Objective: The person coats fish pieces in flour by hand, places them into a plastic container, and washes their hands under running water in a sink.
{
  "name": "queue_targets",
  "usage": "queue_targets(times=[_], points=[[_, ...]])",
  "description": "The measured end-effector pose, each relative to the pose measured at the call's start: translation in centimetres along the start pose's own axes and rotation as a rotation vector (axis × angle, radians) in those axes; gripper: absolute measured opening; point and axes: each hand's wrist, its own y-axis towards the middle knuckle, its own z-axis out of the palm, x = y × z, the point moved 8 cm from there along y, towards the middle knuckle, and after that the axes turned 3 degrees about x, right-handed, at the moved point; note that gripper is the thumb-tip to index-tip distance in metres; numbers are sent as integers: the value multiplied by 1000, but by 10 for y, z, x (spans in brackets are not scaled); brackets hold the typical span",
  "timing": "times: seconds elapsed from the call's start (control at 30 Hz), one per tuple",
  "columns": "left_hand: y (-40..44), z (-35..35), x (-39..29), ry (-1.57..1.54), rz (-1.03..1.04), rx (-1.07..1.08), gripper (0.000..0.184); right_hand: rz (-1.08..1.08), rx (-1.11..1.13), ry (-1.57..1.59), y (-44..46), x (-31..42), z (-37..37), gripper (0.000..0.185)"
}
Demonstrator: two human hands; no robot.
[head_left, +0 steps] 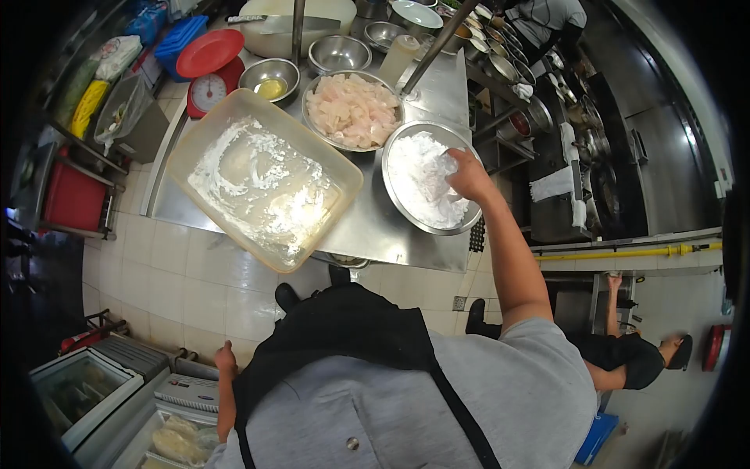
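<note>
Powder [418, 168] looks white and kinda clumpy from my end, right hand [467, 175] dipped into its steel bowl [451, 228], though I can't tell if it's clutching any.

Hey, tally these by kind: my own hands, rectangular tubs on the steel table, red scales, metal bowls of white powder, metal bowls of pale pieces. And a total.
Own hands: 2, left hand and right hand
Rectangular tub: 1
Red scale: 1
Powder bowl, with white powder: 1
Bowl of pieces, with pale pieces: 1
Total: 6
</note>
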Motion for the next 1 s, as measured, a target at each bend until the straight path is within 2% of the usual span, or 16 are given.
queue_targets(times=[0.03, 0.1, 0.17, 0.23, 0.27, 0.3, 0.37, 0.4, 0.53, 0.6, 0.73, 0.8, 0.83, 0.9, 0.93, 1.0], points=[[0, 0, -2, 12, 13, -2, 50, 2, -2, 2, -6, 15, 2, 70], [-1, 0, -6, 24, 28, 0, 49, 111, -71, -205, -19, 45, 14, 67], [-3, 0, -9, 15, 12, -5, 50, 141, -10, -122, -12, 35, 28, 69], [18, 2, 4, 89, 86, -17, 53, 91, -207, 64, 0, 10, 16, 67], [25, 4, 9, 173, 162, -24, 55, 44, -341, -13, 3, 0, 2, 61], [17, 4, 0, 173, 162, -17, 55, 49, -340, -18, 3, -3, -11, 61], [-6, -6, 0, -113, -223, -94, 58, 182, -118, 458, 2, -11, -21, 56], [-7, -4, -5, -112, -220, -89, 58, 186, -143, 483, 3, -14, -24, 58], [-12, -4, -17, -153, -257, -81, 57, 228, -187, 435, -8, 0, -36, 60], [-11, -2, -22, -120, -245, -41, 56, 68, -339, 265, 6, -4, -37, 67], [-7, -1, -26, -118, -192, -2, 55, 85, -270, 258, -4, 19, -16, 73], [-9, 1, -23, -132, -196, 21, 55, -48, -439, -257, -4, 42, 2, 70], [-10, 1, -19, -153, -212, 36, 56, -48, -438, -255, -5, 46, 5, 70], [-10, 2, -13, -178, -226, 51, 58, 55, -246, -42, 0, 42, 17, 61], [-3, 4, -4, -195, -224, 63, 61, 47, -292, 112, 4, 32, 14, 55], [4, 4, 11, -219, -226, 78, 65, 31, -334, 104, 7, 12, 2, 56]])
